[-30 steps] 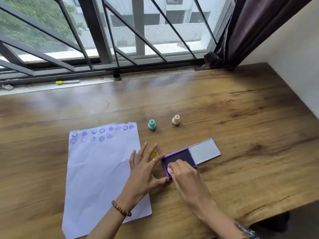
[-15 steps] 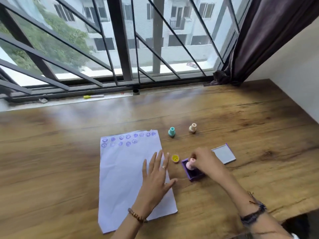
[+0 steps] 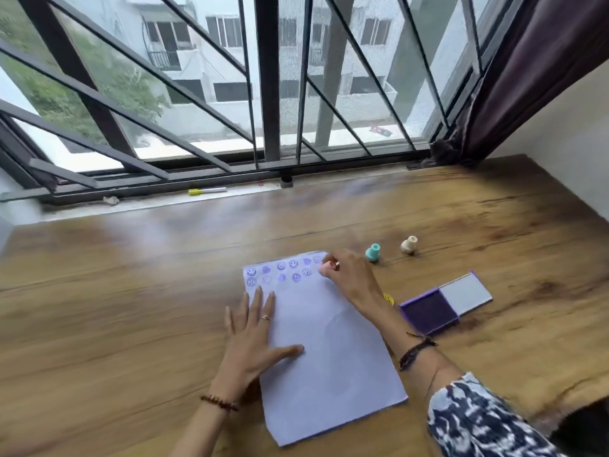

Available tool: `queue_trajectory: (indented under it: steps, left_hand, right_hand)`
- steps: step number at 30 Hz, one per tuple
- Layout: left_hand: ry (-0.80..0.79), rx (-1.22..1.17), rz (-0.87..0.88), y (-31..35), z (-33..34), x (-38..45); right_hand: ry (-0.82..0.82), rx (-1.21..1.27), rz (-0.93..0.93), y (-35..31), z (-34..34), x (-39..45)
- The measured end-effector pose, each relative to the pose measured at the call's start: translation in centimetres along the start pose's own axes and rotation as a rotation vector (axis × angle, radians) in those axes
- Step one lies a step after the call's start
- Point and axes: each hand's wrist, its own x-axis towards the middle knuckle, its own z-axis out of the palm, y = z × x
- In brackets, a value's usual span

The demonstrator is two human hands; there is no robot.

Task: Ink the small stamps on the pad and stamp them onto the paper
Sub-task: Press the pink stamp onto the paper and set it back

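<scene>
A white paper sheet (image 3: 333,351) lies on the wooden table, with two rows of purple stamped marks (image 3: 280,272) along its top edge. My right hand (image 3: 349,278) holds a small pink stamp (image 3: 325,268) at the right end of those rows. My left hand (image 3: 253,338) lies flat and open on the paper's left edge. The purple ink pad (image 3: 430,311) sits open to the right, its grey lid (image 3: 466,293) slid aside. A teal stamp (image 3: 373,252) and a cream stamp (image 3: 409,244) stand beyond the paper. A yellow stamp (image 3: 389,298) peeks out behind my right wrist.
The wooden table (image 3: 131,308) runs up to a barred window. On the sill lie a yellow-capped marker (image 3: 207,191) and a small dark cap (image 3: 286,181). A dark curtain (image 3: 534,77) hangs at the right, beside a white wall.
My right hand has carried the pink stamp from the ink pad over to the top of the paper. My left hand has shifted to the paper's left edge. The view has tilted up.
</scene>
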Motion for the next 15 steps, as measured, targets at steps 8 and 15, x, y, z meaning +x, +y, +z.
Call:
queue_trajectory:
  steps: [8, 15]
  left_hand:
    - [0.02, -0.042, 0.023, -0.2, 0.4, -0.1]
    - [0.065, -0.053, 0.043, -0.4, 0.5, 0.1]
  right_hand:
    - [-0.002, -0.239, -0.043, -0.8, 2.0, 0.9]
    - [0.006, -0.38, -0.062, -0.9, 2.9, 1.9]
